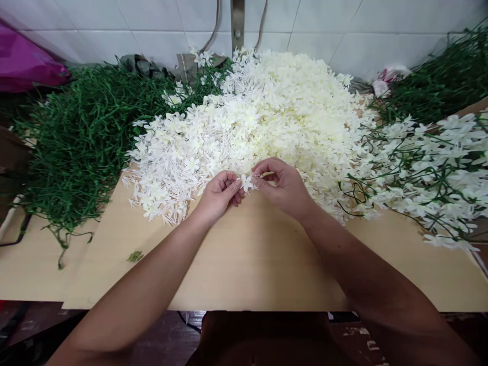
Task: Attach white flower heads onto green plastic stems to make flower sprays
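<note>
A small white artificial flower (246, 182) is held up between my two hands, just in front of a large flower heap. My left hand (222, 195) pinches a petal at its left side between thumb and forefinger. At the flower's right edge, my right hand (284, 184) is closed, thumb against forefinger, on what looks like a thin pale stem; whether it joins the flower I cannot tell. Close behind both hands rises the heap of loose white and cream flowers (293, 112), with a bundle of thin white stems (177, 178) on its left side.
Green plastic stems (87, 132) form a pile at the left, with more green stems (438, 76) at the far right. White flowers on green stems (438, 173) lie at the right. A greenish scrap (134, 256) rests on the tan board (244, 264). A tiled wall (160, 48) stands behind.
</note>
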{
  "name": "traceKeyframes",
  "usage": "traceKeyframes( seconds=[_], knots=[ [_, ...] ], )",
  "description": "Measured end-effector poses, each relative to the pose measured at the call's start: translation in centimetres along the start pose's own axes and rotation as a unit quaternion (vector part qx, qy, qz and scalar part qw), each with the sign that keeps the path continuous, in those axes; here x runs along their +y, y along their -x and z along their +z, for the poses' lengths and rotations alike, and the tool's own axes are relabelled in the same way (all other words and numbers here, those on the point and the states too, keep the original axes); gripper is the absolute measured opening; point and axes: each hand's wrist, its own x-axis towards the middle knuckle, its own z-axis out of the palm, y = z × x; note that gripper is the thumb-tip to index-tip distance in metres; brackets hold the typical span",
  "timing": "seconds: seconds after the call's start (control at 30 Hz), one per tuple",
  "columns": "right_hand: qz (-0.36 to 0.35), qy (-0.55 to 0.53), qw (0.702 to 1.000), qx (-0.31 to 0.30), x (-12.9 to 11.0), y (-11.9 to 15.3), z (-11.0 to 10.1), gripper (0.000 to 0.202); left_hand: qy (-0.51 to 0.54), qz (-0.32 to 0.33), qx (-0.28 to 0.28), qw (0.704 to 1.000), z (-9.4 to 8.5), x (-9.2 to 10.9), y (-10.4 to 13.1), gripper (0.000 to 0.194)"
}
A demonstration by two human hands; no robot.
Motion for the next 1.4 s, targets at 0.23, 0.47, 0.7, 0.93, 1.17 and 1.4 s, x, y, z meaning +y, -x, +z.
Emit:
traceKeyframes(
  seconds=[0.23,0.47,0.7,0.93,1.17,1.4],
  knots=[
    [-0.091,0.091,0.992,0.01,0.3,0.2,0.4,0.007,-0.005,0.013,-0.011,1.0,-0.2,-0.1,-0.1,0.032],
    [-0.157,0.172,0.972,0.018,0.6,0.5,0.7,0.008,-0.012,0.011,-0.015,1.0,-0.4,-0.1,0.0,0.03],
    [-0.204,0.228,0.952,0.021,0.9,0.8,1.1,0.011,0.012,0.008,-0.05,0.999,-0.7,-0.1,-0.2,0.033],
    [-0.134,0.13,0.982,0.022,0.7,0.8,1.2,0.011,0.037,-0.002,-0.054,0.998,-1.0,0.0,-0.1,0.025],
    [-0.109,0.12,0.987,0.018,0.9,1.0,1.8,0.012,0.039,-0.011,-0.056,0.998,-1.2,0.1,-0.3,0.018],
    [-0.075,0.053,0.996,0.011,0.5,0.9,1.7,0.009,0.037,-0.013,-0.047,0.998,-1.2,0.2,-0.3,0.014]
  ],
)
